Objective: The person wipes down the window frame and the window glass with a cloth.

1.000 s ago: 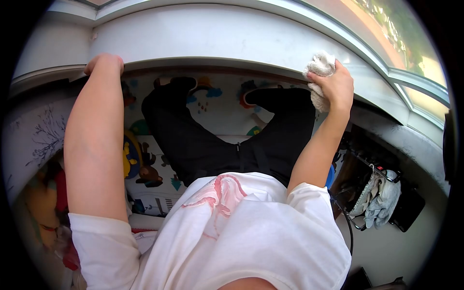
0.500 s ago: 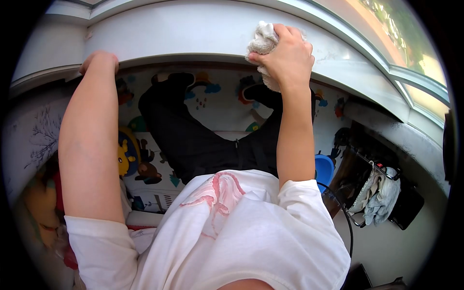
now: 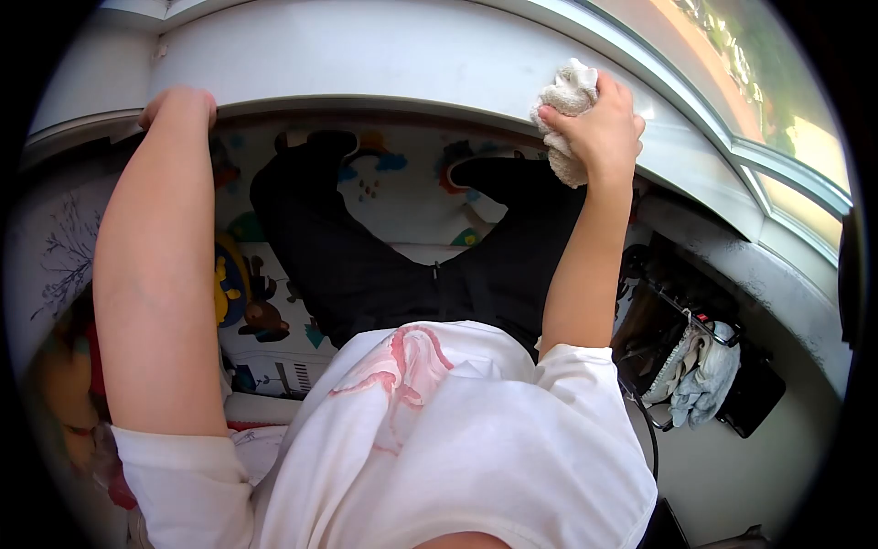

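Observation:
My right hand [image 3: 605, 125] is closed on a crumpled off-white cloth [image 3: 565, 101], at the right part of the white window sill [image 3: 366, 55]. Part of the cloth lies over the sill's front edge. At the far left, my left hand [image 3: 180, 103] rests at the front edge of the same sill. Its fingers are hidden by the back of the hand and the edge, so whether they grip the edge cannot be made out.
A window [image 3: 777, 101] borders the sill at the upper right. Below the sill lies a patterned mat [image 3: 402, 201] under my legs. Light cloths [image 3: 704, 375] hang on a dark rack at the right. Toys stand at the lower left.
My right hand first moved left along the sill with the cloth, then back partway to the right. My left hand stays at the edge; the view has shifted slightly.

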`<state>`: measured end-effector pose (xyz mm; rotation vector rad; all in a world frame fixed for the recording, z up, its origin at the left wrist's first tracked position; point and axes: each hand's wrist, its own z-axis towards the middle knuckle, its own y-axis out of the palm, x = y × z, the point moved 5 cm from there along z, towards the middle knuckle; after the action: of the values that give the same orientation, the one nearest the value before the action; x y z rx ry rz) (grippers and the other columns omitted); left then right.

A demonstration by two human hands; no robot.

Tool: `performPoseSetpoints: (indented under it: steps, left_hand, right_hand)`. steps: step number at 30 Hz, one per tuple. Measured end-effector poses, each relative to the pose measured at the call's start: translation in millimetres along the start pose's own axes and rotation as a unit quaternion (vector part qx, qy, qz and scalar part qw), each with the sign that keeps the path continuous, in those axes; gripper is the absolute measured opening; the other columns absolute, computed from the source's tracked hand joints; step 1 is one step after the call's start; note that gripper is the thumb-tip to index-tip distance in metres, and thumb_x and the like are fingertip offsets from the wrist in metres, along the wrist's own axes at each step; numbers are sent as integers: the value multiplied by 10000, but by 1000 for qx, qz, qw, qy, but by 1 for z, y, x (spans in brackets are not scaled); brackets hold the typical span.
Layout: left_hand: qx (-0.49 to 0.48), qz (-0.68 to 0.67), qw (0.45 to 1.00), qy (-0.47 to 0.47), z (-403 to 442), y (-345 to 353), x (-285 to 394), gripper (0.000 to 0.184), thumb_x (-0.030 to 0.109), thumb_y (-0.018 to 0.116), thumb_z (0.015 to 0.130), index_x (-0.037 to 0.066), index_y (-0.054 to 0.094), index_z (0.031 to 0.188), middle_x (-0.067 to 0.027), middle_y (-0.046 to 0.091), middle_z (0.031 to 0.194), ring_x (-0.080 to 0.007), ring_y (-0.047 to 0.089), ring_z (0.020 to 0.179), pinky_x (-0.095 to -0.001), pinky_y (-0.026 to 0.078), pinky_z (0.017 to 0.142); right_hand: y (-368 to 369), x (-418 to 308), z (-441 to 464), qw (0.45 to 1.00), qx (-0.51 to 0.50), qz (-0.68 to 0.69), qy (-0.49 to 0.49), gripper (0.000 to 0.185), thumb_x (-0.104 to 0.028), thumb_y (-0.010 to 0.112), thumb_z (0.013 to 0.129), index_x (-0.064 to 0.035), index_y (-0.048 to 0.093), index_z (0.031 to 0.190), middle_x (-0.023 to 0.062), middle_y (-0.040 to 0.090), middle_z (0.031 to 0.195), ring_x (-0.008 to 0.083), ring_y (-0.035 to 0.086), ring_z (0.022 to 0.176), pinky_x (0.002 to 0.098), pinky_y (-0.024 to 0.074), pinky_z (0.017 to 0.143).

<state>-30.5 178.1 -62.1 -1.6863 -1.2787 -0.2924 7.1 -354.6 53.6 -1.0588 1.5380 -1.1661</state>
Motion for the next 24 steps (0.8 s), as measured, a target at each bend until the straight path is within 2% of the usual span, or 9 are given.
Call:
performPoseSetpoints:
  steps: [2,7,11,16,20,24]
  left_hand:
    - [1,3,1000,0,1,2,-1,453,224,249,1068,155,539,1409,7,647,1366,-76,586,1182,-187,406,1013]
    - [5,9,1000,9,-4,1,0,452,227,250,1069,157,536,1411,11,649,1363,-75,585,1177,-186,406,1011]
    - [9,10,1000,17,-8,-3,2,451,229,250,1069,158,534,1413,14,650,1360,-74,585,1174,-186,406,1009]
    - [10,4,1000,17,-10,-5,3,450,233,251,1070,160,531,1415,18,652,1356,-73,584,1169,-185,407,1006]
    - [14,-5,1000,3,-4,-5,1,450,235,252,1071,161,529,1417,21,653,1353,-72,583,1165,-184,407,1004]
    - [18,-13,1000,-5,-4,-2,1,449,238,253,1071,162,527,1419,24,654,1350,-71,582,1161,-183,408,1002]
  right_hand:
    - [6,-23,-11,1000,20,6,-9,813,-425,934,648,-210,605,1359,27,550,1411,413,494,1268,569,451,1020]
    - [24,-81,-22,993,52,25,-105,741,-422,931,657,-230,639,1310,45,551,1398,427,490,1255,593,432,1013]
    - [27,-85,-19,984,54,71,-156,710,-397,935,657,-245,654,1291,40,551,1399,423,482,1266,587,424,1014]
    - [17,-35,3,986,-31,80,-141,816,-305,917,610,-263,600,1362,47,551,1412,369,480,1305,509,452,1060]
    - [15,-29,-5,994,2,69,-80,749,-310,888,655,-236,607,1345,61,516,1442,394,455,1310,549,427,1060]
    - [21,-73,-28,990,12,72,-121,686,-316,880,707,-231,613,1333,64,492,1449,422,410,1315,575,371,1069]
